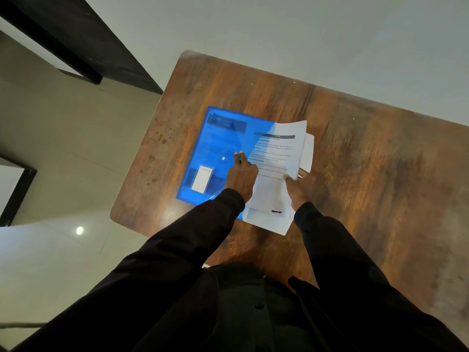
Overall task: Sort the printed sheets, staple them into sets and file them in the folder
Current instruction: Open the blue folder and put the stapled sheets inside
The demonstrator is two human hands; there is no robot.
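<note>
A translucent blue plastic folder (218, 146) lies on the wooden table (355, 161), with a printed page showing through it and a white card in a pocket near its lower corner. A stack of printed sheets (276, 158) sticks partly out of the folder's right side, its top page curled upward. My left hand (241, 174) rests flat on the folder, fingers together pointing up the page. My right hand (295, 189) pinches the lower right edge of the sheets. A small dark object, perhaps a staple mark, shows near the stack's bottom edge. No stapler is in view.
The table's rounded left corner (119, 214) borders pale floor tiles. A dark beam or furniture edge (83, 44) crosses the upper left. My dark sleeves and jacket fill the lower frame. A pale wall lies beyond the table's far edge.
</note>
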